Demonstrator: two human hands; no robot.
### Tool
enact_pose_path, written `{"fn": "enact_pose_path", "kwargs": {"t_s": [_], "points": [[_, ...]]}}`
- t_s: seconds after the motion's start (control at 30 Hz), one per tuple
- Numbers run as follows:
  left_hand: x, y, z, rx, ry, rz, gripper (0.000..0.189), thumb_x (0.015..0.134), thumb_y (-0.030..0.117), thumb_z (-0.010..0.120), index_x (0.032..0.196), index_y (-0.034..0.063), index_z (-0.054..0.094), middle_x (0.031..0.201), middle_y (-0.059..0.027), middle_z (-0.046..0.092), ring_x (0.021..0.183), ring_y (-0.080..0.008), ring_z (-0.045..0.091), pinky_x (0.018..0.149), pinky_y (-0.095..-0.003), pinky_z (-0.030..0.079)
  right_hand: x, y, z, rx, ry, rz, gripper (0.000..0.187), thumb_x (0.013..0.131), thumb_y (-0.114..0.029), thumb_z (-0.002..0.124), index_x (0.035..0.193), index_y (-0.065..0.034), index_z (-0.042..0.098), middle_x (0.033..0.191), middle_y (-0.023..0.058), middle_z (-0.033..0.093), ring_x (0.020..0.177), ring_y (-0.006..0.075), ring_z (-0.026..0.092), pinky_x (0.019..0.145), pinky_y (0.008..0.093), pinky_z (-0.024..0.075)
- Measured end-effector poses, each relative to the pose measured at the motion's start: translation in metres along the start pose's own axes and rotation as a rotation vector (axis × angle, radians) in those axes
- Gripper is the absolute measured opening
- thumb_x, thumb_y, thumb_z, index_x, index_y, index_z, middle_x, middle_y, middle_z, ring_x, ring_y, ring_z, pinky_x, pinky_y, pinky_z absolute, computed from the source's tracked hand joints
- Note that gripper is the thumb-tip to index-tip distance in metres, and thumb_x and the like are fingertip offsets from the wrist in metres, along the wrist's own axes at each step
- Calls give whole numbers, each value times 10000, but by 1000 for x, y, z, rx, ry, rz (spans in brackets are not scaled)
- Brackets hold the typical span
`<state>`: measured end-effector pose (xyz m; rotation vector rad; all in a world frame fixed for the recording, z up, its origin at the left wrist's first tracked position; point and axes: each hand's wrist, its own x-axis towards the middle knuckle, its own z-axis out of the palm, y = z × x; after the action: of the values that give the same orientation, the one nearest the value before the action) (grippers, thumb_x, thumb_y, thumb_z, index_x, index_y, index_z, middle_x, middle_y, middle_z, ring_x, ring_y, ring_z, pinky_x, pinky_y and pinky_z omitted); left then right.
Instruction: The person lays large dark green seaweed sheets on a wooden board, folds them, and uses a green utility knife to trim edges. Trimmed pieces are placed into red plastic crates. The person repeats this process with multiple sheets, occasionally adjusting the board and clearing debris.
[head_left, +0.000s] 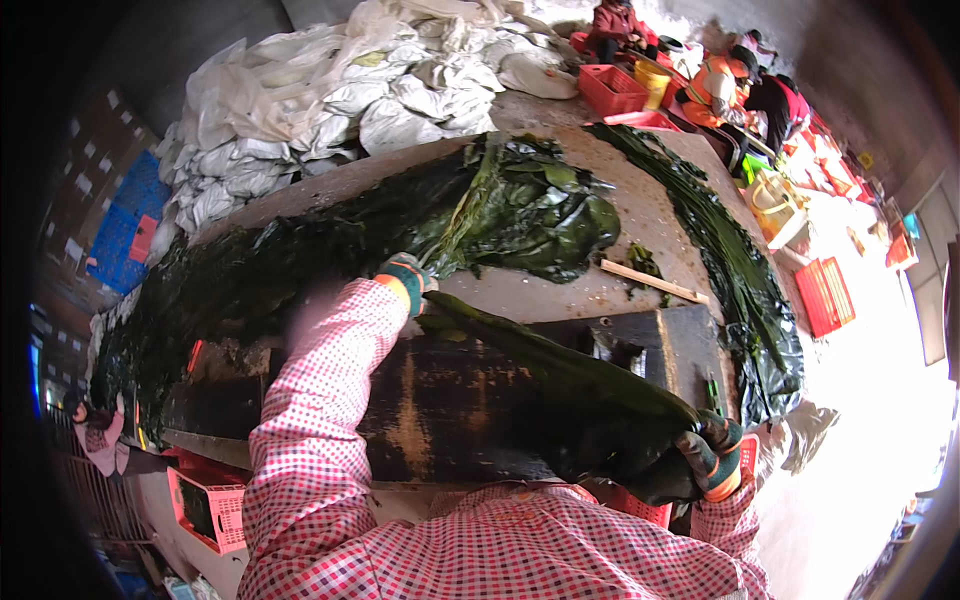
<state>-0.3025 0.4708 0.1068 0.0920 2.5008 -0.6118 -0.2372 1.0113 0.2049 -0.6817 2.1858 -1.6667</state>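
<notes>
A long dark-green kelp blade (570, 367) stretches slantwise between my two hands, above a worn black board (442, 405). My left hand (407, 281), in a green and orange work glove, is closed at its narrow far end, beside the big kelp heap (525, 210). Gloved alike, my right hand (712, 454) grips the broad near end by the board's right edge. Pale yellowish-green kelp stalks (469, 202) lie across the heap, just beyond my left hand. The fingertips of my left hand are partly hidden.
A wooden stick (654, 282) lies on the table (637, 199) near a second kelp bundle (697, 225). White sacks (420, 82) are piled behind. Red crates (611, 88) stand around, one crate (217, 502) low at left. Several people work at the back right; another person (105, 442) is at left.
</notes>
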Motion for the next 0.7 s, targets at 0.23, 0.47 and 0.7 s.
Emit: {"fn": "enact_pose_path", "kwargs": {"t_s": [0.23,0.47,0.7], "points": [[-142,-154,141,-142,21,-254,559,788,643,626,1204,275,685,1246,-73,658,1138,-300,595,1022,-409,433,60,0,155,-403,-153,-166,173,887,-159,686,956,-1,696,771,121,672,648,212,627,611,328,484],[-388,-304,383,-307,-44,-554,638,757,650,660,1209,200,679,1224,-121,658,1136,-362,595,1015,-460,446,116,14,395,-655,-565,-276,328,872,-315,679,1142,-129,699,977,137,685,801,325,676,699,419,532],[-550,-340,491,-370,-83,-840,611,780,603,677,1205,164,677,1194,-133,671,1155,-358,589,1033,-464,430,140,24,625,-899,-1050,-543,661,749,-532,680,1330,-230,590,1406,135,489,1131,329,595,925,443,512]]}}
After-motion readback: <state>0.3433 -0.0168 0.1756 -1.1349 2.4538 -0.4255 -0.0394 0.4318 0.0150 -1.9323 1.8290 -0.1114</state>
